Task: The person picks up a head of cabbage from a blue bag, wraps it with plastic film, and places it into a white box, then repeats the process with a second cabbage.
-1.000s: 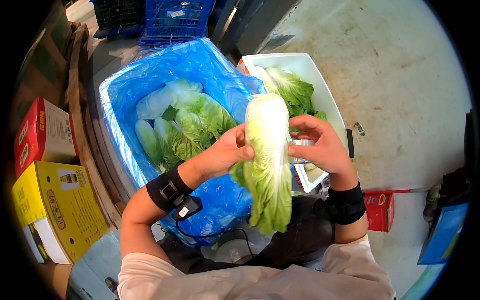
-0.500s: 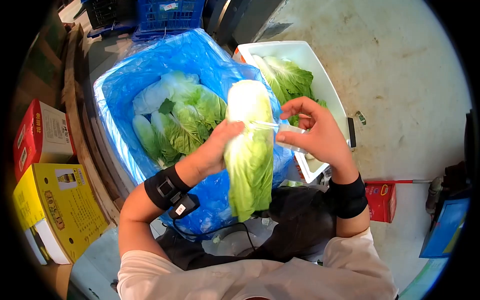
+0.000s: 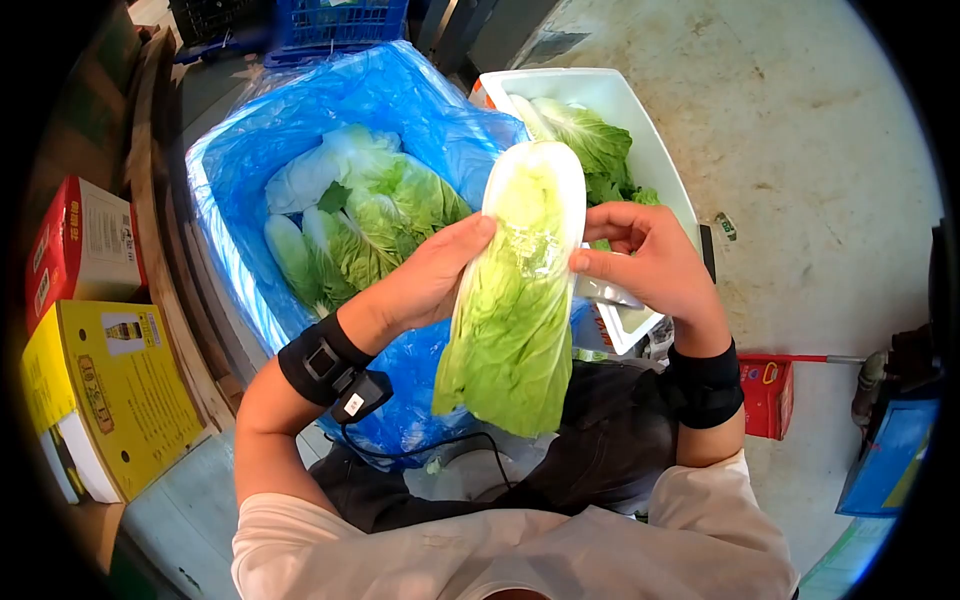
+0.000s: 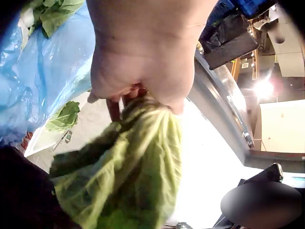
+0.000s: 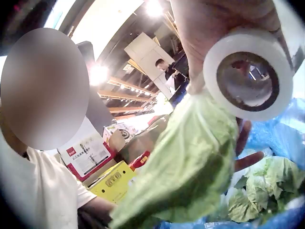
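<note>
In the head view, a long napa cabbage (image 3: 520, 290) is held up over the lap, pale base end away from the body and leafy end towards it. A glossy clear patch shows across its middle. My left hand (image 3: 440, 265) grips its left edge, thumb on the near face. My right hand (image 3: 655, 265) is at the other edge, with thumb and fingertips right beside the cabbage. This hand holds a roll of clear tape (image 5: 209, 78), seen face-on in the right wrist view. In the left wrist view the cabbage leaves hang below the hand.
A bin lined with blue plastic (image 3: 240, 185) holds several cabbages (image 3: 370, 215). Beside it stands a white foam box (image 3: 655, 140) with more cabbage. Yellow (image 3: 130, 390) and red (image 3: 95, 240) cartons are at left. Behind is a blue crate (image 3: 340, 22).
The cabbage shifts left, then back right, and turns to show a yellow-green leafy face. Half a second ago a strip stretched between roll and cabbage; now the roll is close against its right edge.
</note>
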A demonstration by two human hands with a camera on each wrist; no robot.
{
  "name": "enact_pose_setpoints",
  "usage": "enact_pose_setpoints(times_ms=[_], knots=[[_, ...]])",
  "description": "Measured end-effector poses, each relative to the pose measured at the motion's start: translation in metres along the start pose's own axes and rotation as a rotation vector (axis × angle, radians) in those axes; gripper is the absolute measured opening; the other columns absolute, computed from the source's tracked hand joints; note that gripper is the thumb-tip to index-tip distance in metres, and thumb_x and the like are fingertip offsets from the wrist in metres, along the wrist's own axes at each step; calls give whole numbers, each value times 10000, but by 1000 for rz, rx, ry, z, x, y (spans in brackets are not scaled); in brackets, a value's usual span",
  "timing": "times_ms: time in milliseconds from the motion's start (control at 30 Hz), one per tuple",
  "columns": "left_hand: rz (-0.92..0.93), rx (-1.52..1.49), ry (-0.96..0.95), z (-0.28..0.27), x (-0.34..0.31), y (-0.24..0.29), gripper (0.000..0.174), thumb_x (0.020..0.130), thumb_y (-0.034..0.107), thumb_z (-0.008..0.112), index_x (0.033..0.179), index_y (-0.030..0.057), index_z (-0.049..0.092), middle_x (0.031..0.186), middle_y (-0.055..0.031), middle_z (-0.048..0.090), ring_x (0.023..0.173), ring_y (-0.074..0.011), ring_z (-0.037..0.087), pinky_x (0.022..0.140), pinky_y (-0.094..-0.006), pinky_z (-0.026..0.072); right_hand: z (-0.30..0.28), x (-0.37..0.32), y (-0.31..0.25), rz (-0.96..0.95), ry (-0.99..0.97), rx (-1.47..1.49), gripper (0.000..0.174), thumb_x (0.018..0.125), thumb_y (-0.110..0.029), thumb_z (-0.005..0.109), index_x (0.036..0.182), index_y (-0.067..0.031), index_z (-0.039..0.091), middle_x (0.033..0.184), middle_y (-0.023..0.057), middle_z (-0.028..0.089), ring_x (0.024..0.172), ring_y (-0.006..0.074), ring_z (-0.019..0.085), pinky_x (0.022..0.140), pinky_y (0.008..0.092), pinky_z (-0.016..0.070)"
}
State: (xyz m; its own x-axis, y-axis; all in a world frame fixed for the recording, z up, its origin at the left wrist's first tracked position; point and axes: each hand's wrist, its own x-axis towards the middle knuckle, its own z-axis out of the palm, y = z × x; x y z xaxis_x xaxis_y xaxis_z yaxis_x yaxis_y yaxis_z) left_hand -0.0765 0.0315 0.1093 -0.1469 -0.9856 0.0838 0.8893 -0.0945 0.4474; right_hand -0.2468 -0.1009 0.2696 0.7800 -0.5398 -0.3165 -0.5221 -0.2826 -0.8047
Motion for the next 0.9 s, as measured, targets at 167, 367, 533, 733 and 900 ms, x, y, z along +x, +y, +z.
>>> enact_pose_setpoints(times_ms=[167,367,533,733,900], knots=[[21,271,116,-3,4,-4,528,1112,324,465,1514,-7,381,1381,-124,604,1209,-185,624,1036,-348,517,4,-3,17,-29,-25,-70,352,812,-177,869,1048,47,736,925,84,766,769,90,651,674,249,502],[93,446,177,12,4,-14,604,1073,312,572,1500,-37,326,1335,-147,589,1203,-174,597,1010,-323,507,9,-2,22,68,110,-302,437,755,-273,903,1001,47,736,864,84,749,766,108,664,657,271,509],[160,651,196,7,7,-31,1024,877,346,837,1503,-70,142,1432,-200,455,1311,-231,509,1085,-371,457,20,-3,24,7,137,-346,441,760,-285,897,1022,34,742,872,83,751,748,97,647,648,267,503],[175,426,200,-1,-10,-31,912,903,179,782,1556,22,165,1462,-146,469,1317,-220,524,1093,-395,462,17,-18,27,27,-15,-121,414,821,-39,838,1198,40,685,1078,67,686,842,80,648,764,233,543],[84,195,84,-20,-18,-38,875,923,190,737,1583,62,176,1479,-118,470,1316,-232,535,1108,-402,457,17,-27,26,44,-23,-67,446,824,7,822,1243,28,669,1112,47,627,844,75,646,762,223,542]])
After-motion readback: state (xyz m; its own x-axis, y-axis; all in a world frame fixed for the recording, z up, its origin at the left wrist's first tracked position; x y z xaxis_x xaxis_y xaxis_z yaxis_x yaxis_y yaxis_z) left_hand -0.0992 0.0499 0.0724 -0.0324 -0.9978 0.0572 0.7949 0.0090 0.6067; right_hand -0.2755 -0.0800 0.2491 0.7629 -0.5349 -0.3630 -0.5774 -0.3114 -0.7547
